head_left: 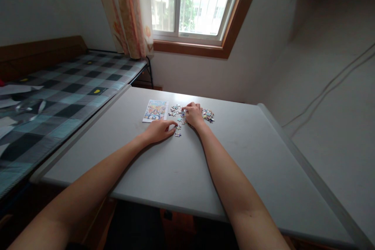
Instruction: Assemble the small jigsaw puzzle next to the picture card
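My left hand rests on the table, thumb and index finger apart beside a few loose jigsaw pieces. Nothing shows between those fingers. Over the jigsaw pile, my right hand reaches down with its index finger stretched to the left and the other fingers bent. It covers part of the pieces; I see no piece held in it. Jigsaw pieces show on both sides of it, a white-looking cluster on the left and a colourful heap on the right. A printed picture sheet lies flat behind my left hand.
The light grey table has raised side edges. Left of it stands a bed with a checked cover, with papers and a clear plastic item on it. A curtain hangs by the window. A cable runs along the right wall.
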Available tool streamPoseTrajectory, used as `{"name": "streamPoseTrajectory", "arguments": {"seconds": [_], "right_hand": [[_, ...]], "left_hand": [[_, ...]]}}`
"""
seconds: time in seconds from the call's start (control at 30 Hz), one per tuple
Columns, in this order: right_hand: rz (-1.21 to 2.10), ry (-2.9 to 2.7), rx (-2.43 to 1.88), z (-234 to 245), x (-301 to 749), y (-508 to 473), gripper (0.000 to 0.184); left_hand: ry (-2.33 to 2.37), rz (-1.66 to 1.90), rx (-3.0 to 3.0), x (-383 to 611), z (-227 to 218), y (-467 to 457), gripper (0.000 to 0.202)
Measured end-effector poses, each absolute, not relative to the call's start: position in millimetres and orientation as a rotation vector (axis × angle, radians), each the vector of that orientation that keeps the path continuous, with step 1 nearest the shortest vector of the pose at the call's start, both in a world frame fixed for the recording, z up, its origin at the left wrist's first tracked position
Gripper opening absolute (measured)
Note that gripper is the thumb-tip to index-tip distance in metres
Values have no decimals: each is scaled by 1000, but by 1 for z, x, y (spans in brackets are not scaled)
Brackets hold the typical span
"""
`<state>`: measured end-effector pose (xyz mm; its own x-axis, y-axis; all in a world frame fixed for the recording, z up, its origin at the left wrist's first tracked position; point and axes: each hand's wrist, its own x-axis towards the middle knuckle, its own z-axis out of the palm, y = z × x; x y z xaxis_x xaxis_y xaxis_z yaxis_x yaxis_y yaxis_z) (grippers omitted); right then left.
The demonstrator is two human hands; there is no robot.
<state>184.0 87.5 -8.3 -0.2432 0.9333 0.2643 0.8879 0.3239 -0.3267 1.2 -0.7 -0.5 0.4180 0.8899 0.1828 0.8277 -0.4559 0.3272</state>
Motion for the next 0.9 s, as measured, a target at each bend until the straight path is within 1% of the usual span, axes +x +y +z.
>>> {"name": "streamPoseTrajectory", "arguments": {"seconds": [0.3, 0.57, 0.73, 0.9], "right_hand": [[146, -2101, -1684, -9, 186, 89, 38], [168, -2050, -1675, -4, 187, 86, 32], [163, -2092, -1670, -5, 187, 86, 36], [124, -2081, -1691, -7, 188, 86, 30]], "left_hand": [[1521, 497, 2476, 1, 1, -1, 33], [1527, 490, 2463, 1, 1, -1, 34], [1524, 493, 2465, 1, 0, -1, 34], [1524, 495, 2467, 1, 0, -1, 34]]}}
